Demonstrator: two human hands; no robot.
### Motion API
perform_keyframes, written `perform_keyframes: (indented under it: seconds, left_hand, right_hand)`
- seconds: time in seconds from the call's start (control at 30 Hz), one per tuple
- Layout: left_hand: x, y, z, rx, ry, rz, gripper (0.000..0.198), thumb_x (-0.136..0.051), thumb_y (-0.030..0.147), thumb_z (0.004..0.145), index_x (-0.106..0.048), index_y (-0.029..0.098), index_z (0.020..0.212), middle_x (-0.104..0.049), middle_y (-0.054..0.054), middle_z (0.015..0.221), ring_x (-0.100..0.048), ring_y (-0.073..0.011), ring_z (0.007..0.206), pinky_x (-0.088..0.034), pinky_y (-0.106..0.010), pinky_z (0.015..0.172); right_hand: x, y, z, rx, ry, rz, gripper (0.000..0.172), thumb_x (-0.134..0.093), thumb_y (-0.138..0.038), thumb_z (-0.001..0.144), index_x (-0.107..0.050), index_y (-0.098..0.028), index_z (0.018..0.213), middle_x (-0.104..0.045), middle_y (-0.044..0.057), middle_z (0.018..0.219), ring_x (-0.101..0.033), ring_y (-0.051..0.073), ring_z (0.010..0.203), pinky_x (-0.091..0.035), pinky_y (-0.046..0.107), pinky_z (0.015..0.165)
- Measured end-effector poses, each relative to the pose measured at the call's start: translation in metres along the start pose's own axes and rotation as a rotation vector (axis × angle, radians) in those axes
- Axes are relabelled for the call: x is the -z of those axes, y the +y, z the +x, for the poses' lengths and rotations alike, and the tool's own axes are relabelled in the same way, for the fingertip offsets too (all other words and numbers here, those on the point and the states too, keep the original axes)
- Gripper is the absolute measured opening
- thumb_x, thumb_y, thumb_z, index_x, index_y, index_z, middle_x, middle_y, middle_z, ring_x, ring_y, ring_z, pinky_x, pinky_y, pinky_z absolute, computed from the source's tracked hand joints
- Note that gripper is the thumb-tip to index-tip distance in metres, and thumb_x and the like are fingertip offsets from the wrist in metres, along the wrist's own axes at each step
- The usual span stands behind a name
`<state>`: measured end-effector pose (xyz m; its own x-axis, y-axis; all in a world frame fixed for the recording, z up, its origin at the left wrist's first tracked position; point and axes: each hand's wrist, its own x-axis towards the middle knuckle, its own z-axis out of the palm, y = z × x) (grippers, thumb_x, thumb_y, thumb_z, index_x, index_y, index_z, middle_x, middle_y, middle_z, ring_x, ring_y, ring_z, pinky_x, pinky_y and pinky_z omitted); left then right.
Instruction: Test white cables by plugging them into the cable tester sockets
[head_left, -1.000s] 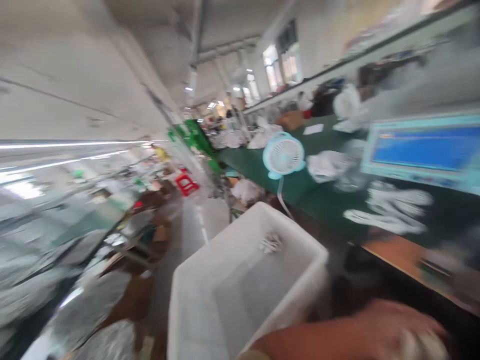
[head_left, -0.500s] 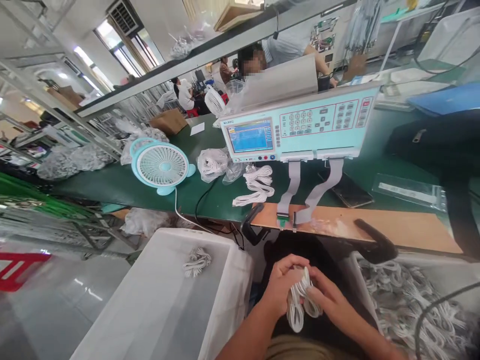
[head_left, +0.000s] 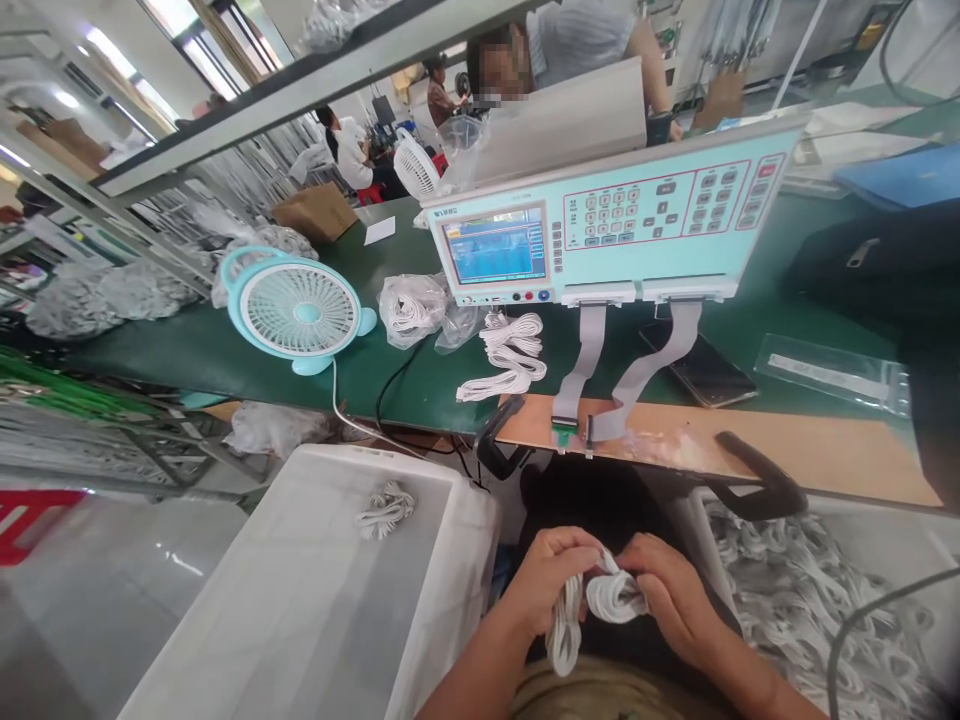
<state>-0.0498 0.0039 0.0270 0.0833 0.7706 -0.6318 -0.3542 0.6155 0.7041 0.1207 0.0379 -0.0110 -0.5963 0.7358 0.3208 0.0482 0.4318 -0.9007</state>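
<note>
Head view: your left grip (head_left: 550, 582) is closed around a looped white cable (head_left: 566, 637), its loops hanging just below the fingers. Your right grip (head_left: 670, 592) pinches a white coil (head_left: 613, 600), which sits between your two grips, touching the right one's fingers. You cannot tell whether the coil and the looped cable are one length or two, as your fingers hide part of them.

Straight ahead of your grips, a wooden board (head_left: 817, 440) lies along the near edge of the tabletop (head_left: 180, 350), with two grey ribbon cables (head_left: 634, 390) ending on it. Beyond, farther from your grips, stands a pale blue instrument (head_left: 660, 255), its screen lit. Ahead and slightly left of your left grip rests a folded white cable (head_left: 516, 360); farther left stands a blue fan (head_left: 305, 312). Beside your left grip, a white bin (head_left: 465, 540) holds a tied bundle (head_left: 386, 508). Beside your right grip, a heap of cables (head_left: 832, 620) fills another bin (head_left: 892, 545).
</note>
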Motion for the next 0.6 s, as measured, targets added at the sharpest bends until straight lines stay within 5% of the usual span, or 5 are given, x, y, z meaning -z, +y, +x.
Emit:
perform_keyframes:
  seconds: [0.2, 0.47, 0.6]
  left_hand:
    - [0.005, 0.007, -0.002, -0.173, -0.016, 0.341, 0.016, -0.054, 0.018, 0.071, -0.066, 0.008, 0.073, -0.053, -0.004, 0.064, -0.046, -0.0069, 0.049, -0.037, -0.015, 0.041]
    - [0.004, 0.004, -0.004, -0.187, 0.105, 0.366, 0.019, -0.060, 0.026, 0.072, -0.049, 0.013, 0.081, -0.047, 0.003, 0.059, -0.042, -0.0064, 0.044, -0.035, -0.016, 0.039]
    - [0.009, 0.005, -0.007, 0.010, 0.039, 0.493, 0.025, -0.064, 0.034, 0.068, -0.052, 0.013, 0.073, -0.046, 0.002, 0.052, -0.039, -0.0068, 0.039, -0.031, -0.017, 0.034]
  right_hand:
    - [-0.002, -0.012, 0.010, -0.442, -0.182, 0.147, 0.031, -0.042, -0.040, 0.089, -0.055, -0.013, 0.079, -0.051, 0.001, 0.070, -0.045, 0.009, 0.063, -0.034, 0.021, 0.059]
    - [0.001, -0.012, 0.013, -0.460, -0.371, 0.190, 0.033, -0.051, -0.037, 0.084, -0.048, -0.011, 0.064, -0.045, -0.001, 0.063, -0.038, 0.007, 0.059, -0.029, 0.020, 0.055]
    - [0.003, -0.005, 0.014, -0.376, -0.240, -0.003, 0.035, -0.043, -0.040, 0.089, -0.048, -0.012, 0.067, -0.047, 0.001, 0.065, -0.041, 0.008, 0.061, -0.030, 0.021, 0.057]
